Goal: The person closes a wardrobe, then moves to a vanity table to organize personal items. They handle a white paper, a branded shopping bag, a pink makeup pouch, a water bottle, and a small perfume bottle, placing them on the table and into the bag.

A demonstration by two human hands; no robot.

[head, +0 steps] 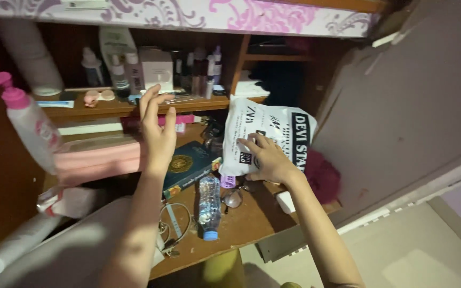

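Cluttered wooden desk (252,218): my right hand (268,160) presses flat on white plastic bag (265,133), soft, slippery, best pinched at edge; left hand (157,130) open, empty.

Single head-worn view, looking steeply down, close over cluttered wooden desk (252,221)

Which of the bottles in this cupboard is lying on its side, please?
The clear plastic water bottle with the blue cap, lying on the wooden shelf board between the two forearms. The pink-pump lotion bottle and the small bottles on the back shelf stand upright.
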